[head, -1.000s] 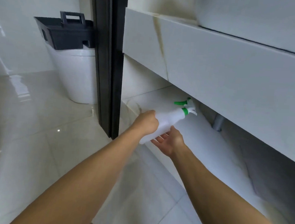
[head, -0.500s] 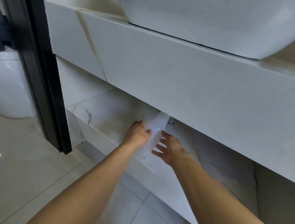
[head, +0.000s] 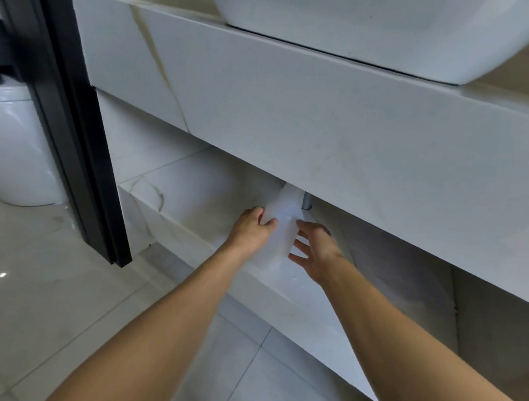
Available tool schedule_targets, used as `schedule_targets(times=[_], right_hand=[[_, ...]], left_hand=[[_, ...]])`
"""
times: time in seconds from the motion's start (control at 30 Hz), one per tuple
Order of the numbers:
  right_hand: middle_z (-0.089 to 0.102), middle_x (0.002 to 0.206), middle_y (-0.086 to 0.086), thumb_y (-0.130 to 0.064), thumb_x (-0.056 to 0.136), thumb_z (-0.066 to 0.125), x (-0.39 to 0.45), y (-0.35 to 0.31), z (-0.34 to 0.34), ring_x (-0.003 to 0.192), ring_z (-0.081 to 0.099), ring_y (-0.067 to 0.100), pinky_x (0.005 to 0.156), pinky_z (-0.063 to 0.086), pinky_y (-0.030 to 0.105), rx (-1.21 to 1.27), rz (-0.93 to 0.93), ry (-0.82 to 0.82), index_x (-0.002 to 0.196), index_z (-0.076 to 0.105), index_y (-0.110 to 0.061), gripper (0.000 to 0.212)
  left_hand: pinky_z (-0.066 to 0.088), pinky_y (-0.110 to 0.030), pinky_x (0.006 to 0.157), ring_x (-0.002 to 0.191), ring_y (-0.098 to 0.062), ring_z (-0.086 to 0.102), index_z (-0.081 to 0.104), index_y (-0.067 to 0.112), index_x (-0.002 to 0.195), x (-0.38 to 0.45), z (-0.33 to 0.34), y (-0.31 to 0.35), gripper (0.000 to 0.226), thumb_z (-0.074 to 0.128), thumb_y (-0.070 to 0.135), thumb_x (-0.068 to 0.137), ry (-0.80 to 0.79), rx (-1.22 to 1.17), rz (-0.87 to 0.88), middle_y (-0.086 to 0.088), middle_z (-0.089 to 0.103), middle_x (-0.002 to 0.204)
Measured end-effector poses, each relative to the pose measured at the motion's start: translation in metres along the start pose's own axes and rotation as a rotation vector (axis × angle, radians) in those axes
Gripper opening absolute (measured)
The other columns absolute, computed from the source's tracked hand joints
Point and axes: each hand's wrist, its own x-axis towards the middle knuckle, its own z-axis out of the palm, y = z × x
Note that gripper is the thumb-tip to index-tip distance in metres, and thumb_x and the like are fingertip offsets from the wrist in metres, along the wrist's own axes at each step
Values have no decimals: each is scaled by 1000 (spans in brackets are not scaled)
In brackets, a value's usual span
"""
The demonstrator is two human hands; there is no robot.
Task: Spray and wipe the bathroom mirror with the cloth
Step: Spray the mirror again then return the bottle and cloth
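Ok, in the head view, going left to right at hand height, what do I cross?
Toilet base → black door frame → left hand gripping the spray bottle → right hand, open beside the bottle.

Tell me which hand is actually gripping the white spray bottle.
The left hand: its fingers curl round the spray bottle. The right hand is beside the bottle with fingers spread, holding nothing.

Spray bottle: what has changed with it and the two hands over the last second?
The spray bottle has gone further in on the lower shelf; its green nozzle, visible a second ago, is now hidden behind the countertop's front edge. The right hand, earlier cupped under the bottle, now hovers open beside it. The left hand still grips the bottle's side. Basin and door frame are unchanged.
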Motion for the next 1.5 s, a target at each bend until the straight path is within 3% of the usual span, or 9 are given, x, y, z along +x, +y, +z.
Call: schedule_targets(times=[0.07, 0.23, 0.33, 0.57, 0.73, 0.87, 1.1, 1.23, 1.5], right_hand=[[59, 137, 7, -26, 99, 61, -3, -2, -5, 125, 57, 29, 103, 50, 53, -42, -13, 1, 132, 57, -14, 35], [61, 132, 6, -28, 100, 60, -9, 0, -8, 121, 60, 28, 101, 52, 52, -76, -31, -28, 131, 58, -18, 33], [62, 131, 6, -26, 104, 52, -14, 1, -5, 124, 58, 28, 106, 47, 55, -15, -24, -56, 129, 58, -18, 26], [59, 138, 6, -22, 108, 39, -22, 3, -16, 129, 55, 29, 111, 43, 53, 202, -46, 86, 141, 50, -16, 35], [56, 146, 7, -32, 110, 34, -23, 16, -36, 140, 47, 25, 118, 36, 46, 473, 7, 144, 143, 51, -10, 43], [56, 145, 7, -42, 110, 25, -22, 22, -50, 143, 44, 24, 119, 34, 45, 586, 39, 124, 144, 50, -11, 53], [66, 125, 6, -41, 109, 29, -27, 22, -56, 132, 54, 26, 111, 43, 48, 583, 59, 171, 136, 58, -10, 50], [68, 126, 6, -41, 109, 30, -29, 21, -59, 120, 59, 26, 107, 45, 47, 581, 64, 177, 132, 60, -10, 49], [67, 130, 7, -41, 109, 31, -34, 21, -57, 127, 58, 26, 111, 44, 46, 621, 73, 181, 128, 61, -10, 47]], left_hand=[[47, -44, 105, 122, -27, 53, 49, 14, 136, -4, 5, -3, 47, 52, 40, 98, -4, -34, 8, -6, 52, 137], [52, -44, 96, 109, -25, 61, 56, 15, 120, -16, 9, -18, 33, 61, 34, 93, 67, -131, 67, -5, 61, 121], [49, -43, 103, 119, -23, 58, 54, 17, 130, -18, 7, -20, 38, 58, 33, 96, 63, -188, 90, -3, 60, 131], [34, -42, 118, 141, -17, 41, 36, 26, 152, -4, 27, -14, 50, 47, 26, 103, -185, -306, 83, 3, 43, 154], [32, -41, 119, 137, -16, 45, 44, 24, 148, 1, 43, -17, 45, 40, 37, 105, -249, -516, -23, 5, 49, 149], [35, -30, 113, 124, -11, 53, 50, 13, 140, 4, 49, -17, 56, 24, 48, 106, -286, -736, -96, -2, 55, 144], [26, -32, 118, 140, -13, 43, 47, 21, 146, 3, 51, -14, 72, 11, 63, 100, -350, -696, -111, 4, 50, 149], [26, -34, 119, 142, -15, 40, 40, 17, 150, 4, 51, -13, 75, 12, 64, 99, -378, -700, -111, 1, 46, 153], [26, -35, 119, 141, -15, 42, 40, 17, 150, 8, 53, -14, 79, 13, 68, 97, -390, -699, -122, 1, 47, 151]])
